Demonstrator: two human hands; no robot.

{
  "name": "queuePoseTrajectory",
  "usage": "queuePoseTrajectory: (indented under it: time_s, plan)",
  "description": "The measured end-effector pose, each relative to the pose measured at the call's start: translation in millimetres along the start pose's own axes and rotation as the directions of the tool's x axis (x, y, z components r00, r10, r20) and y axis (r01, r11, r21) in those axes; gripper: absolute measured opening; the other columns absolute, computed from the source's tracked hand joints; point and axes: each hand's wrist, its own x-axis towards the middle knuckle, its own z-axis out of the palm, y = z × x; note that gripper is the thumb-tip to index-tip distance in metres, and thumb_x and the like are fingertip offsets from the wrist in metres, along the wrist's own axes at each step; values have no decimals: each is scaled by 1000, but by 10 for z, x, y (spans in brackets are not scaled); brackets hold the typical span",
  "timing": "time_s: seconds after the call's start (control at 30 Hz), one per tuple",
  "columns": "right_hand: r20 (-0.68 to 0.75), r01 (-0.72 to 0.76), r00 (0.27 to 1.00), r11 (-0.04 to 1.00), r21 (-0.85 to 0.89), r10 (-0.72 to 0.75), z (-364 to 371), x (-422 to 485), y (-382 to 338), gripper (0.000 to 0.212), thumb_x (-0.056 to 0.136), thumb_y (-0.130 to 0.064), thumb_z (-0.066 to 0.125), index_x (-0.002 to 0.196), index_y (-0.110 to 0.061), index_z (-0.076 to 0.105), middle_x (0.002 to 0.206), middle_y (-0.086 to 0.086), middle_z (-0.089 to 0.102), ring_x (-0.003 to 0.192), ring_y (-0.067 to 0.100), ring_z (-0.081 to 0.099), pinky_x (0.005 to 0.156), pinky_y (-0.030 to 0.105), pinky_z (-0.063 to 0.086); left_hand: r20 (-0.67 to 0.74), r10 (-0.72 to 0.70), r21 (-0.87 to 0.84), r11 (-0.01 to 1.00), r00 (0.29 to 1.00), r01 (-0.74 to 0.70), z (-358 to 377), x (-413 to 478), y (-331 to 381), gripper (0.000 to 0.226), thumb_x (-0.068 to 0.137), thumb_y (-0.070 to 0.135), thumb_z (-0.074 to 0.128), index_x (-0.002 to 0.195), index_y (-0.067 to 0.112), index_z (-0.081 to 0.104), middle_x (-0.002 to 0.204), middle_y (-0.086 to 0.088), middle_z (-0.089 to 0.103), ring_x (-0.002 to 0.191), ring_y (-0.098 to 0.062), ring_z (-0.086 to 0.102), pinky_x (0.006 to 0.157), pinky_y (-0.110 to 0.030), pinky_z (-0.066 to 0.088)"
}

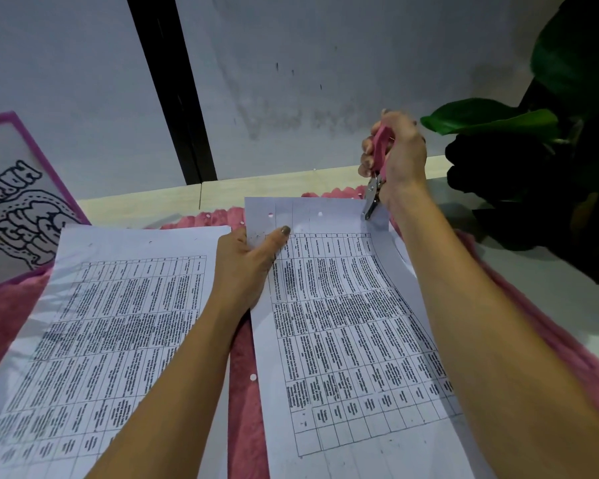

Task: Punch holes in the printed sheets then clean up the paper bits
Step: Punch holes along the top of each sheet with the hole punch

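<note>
R hand [396, 157], fingers curled tight round pink hole punch [381, 138], its metal end over sheet [343, 323] at far-right corner; L hand [246, 264] pinches sheet's left edge, thumb on top.

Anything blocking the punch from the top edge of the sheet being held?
Nothing visible. The right hand grips the pink hole punch, whose metal head sits over the top-right edge of the held sheet. The left hand holds its left edge, well clear of the punch.
</note>
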Motion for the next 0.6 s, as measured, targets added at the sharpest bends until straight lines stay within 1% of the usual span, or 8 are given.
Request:
queuePoseTrajectory:
  time_s: [0.07,0.17,0.27,0.33,0.37,0.43,0.53,0.6]
  plan:
    - [-20,-2,1000,1000,8,2,3,4,14,26,90,-18,51,65,-13,49,58,6,49,43,16,37,47,23,30,-5,15,24,1000,1000,-15,4,-1,6,7,90,18,67,89,18,74,88,-13,75,79,-28,71,74,-48,57]
    - [-11,-24,1000,1000,4,24,-9,22,28,24,90,-18,51,67,-13,50,58,5,49,43,15,37,47,23,30,-3,10,29,1000,1000,-10,-3,3,-8,8,89,20,68,85,17,74,89,-21,72,79,-42,68,78,-54,55]
    - [62,-57,996,998,-6,57,-40,48,14,20,92,-22,50,80,-8,56,61,5,53,47,15,43,50,23,36,-7,-4,26,1000,1000,4,-8,17,-22,9,89,23,69,87,15,74,90,-28,69,74,-31,63,79,-61,51]
    - [126,-81,989,997,7,79,-77,67,7,22,91,-25,50,89,-4,57,65,6,54,50,15,46,52,25,40,-9,-6,9,1000,1000,6,1,8,-14,6,89,21,68,89,20,74,92,-22,72,77,-34,67,80,-58,53]
    - [167,-102,981,994,33,95,-99,73,5,23,90,-26,51,93,-4,57,67,7,54,52,16,46,53,25,41,-12,-9,6,1000,1000,9,8,2,-2,6,89,20,68,90,23,73,91,-14,74,82,-37,70,81,-55,54]
    - [258,-147,958,986,84,121,-147,81,-6,29,87,-29,51,96,-3,58,70,8,55,55,17,46,55,26,42,-14,-13,21,1000,1000,13,9,-1,2,9,90,20,67,90,26,73,89,-3,76,86,-34,71,81,-52,57]
    - [347,-161,928,986,42,137,-211,86,-58,32,87,-30,47,98,-3,59,73,8,56,56,17,46,55,27,41,-22,-21,46,999,1000,22,2,11,-26,7,89,23,68,85,23,73,86,-8,72,76,-29,67,78,-58,53]
    - [359,-144,923,990,-8,137,-232,97,-90,30,86,-28,46,98,-4,60,73,8,57,57,18,48,56,27,42,-26,-25,50,998,999,27,2,19,-33,11,88,26,69,84,16,73,83,-15,70,70,-33,63,75,-60,53]
